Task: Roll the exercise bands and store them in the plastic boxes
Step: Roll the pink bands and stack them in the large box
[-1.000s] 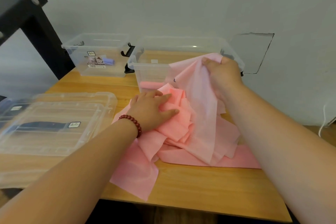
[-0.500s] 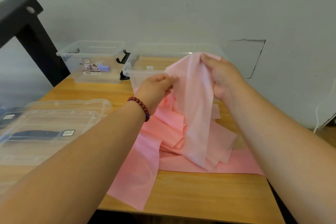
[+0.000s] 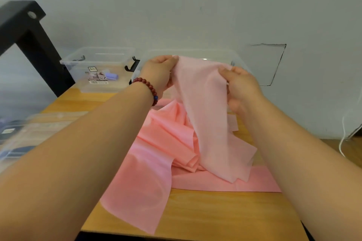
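While both hands are raised in front of the boxes, the pink exercise band (image 3: 205, 115) hangs spread between them, its top edge pulled flat! Left hand (image 3: 158, 73), fingers curled over, pinches the band's upper left corner. Right hand (image 3: 242, 86), thumb and fingers closed on the fabric, grips the upper right corner. From that top edge the strip drops in a broad sheet onto the pink heap (image 3: 166, 143) on the wooden table (image 3: 215, 215). The heap is crumpled and folded over itself, and one tongue of it runs out to the near table edge. Whether it is one long band or several, I cannot tell.

Right behind the hands stands a clear plastic box (image 3: 195, 53), open at the top and largely hidden by the lifted band. Just left of it is a second clear box (image 3: 98, 70), labelled on the front, with a small purple roll (image 3: 112, 76) inside. At the far left, blurred, lies a flat clear lid (image 3: 29, 133) over something dark.

A red bead bracelet (image 3: 148, 87) circles the left wrist. A black frame (image 3: 25, 31) leans in at upper left, and a white cable (image 3: 343, 133) trails down the wall on the right
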